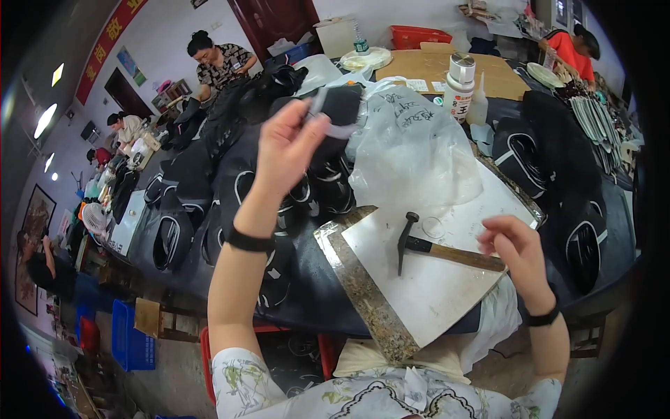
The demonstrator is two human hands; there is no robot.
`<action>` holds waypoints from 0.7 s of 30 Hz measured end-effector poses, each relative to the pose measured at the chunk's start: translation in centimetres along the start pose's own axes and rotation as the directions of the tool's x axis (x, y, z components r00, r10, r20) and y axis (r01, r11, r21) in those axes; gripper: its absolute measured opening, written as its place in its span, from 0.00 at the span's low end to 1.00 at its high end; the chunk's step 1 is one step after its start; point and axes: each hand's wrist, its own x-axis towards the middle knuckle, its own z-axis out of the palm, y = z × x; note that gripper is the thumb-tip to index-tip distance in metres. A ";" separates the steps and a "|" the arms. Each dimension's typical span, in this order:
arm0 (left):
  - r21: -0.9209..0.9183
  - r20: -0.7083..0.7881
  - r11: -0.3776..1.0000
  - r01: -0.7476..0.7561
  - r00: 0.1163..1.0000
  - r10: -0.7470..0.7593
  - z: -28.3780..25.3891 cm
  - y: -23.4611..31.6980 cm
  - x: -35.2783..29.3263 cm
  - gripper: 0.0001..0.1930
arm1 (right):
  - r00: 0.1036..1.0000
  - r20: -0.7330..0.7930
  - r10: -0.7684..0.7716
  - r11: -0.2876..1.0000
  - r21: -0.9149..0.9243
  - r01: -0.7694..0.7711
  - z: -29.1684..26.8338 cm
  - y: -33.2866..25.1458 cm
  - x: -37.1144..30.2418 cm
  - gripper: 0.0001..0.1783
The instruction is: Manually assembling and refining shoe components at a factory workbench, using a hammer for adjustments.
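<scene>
The hammer (pixel 423 246) lies just left of the nearer, loosely curled right hand (pixel 522 257), its long handle (pixel 466 257) pointing there (the left hand (pixel 285 150) pinches a black piece (pixel 342 108)).

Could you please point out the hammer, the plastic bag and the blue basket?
Hammer (pixel 457 255), head camera: on its wooden handle.
Plastic bag (pixel 413 157), head camera: near its middle.
Blue basket (pixel 131 341), head camera: on its side wall.

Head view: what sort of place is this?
Likely a small hand-work workshop, perhaps for shoes, though I can't be sure. A hammer lies on a white board, black pieces with white edging crowd the table, and other people sit at worktops beyond.
</scene>
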 end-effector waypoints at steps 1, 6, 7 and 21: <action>0.050 0.071 0.999 -0.015 0.997 0.012 1.4 0.9 -1.2 0.08 | 0.992 -0.059 0.111 0.985 0.142 -0.102 1.1 0.3 0.8 0.17; 0.114 0.295 0.988 -0.105 0.953 0.067 8.8 0.4 -8.7 0.07 | 0.982 0.190 0.018 0.690 0.708 -0.150 9.3 3.4 3.3 0.26; 0.143 0.302 0.988 -0.053 0.953 0.007 9.6 0.4 -10.1 0.07 | 0.987 0.097 0.127 0.621 0.768 -0.155 10.8 4.1 2.9 0.22; 0.577 0.218 0.768 -0.277 0.959 0.182 12.3 3.6 -16.8 0.11 | 0.988 -0.018 0.150 0.750 0.654 -0.102 10.8 6.3 -4.0 0.09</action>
